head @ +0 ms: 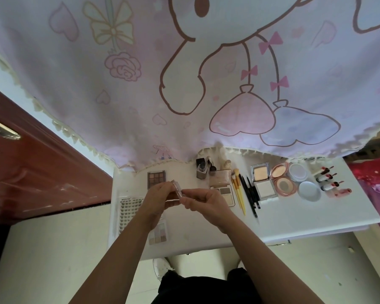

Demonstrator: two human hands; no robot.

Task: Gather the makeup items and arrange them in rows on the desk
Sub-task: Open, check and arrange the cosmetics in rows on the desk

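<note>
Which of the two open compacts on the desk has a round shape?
The pink compact, just right of the silver compact. Its lid and pan are both circles, while the silver one has square halves.

Home bdrm or dorm rm, per evidence: cartoon-print pink curtain [140, 95] w/ lace trim behind small white desk [206, 227], compacts [283, 179] and brushes [239, 194] on top, red-brown wooden door [31, 172] at L, red/pink bedding [369, 174] at R.

White desk [294, 218] with palettes [156, 179], brushes [238, 190], compacts [281, 182]
</note>
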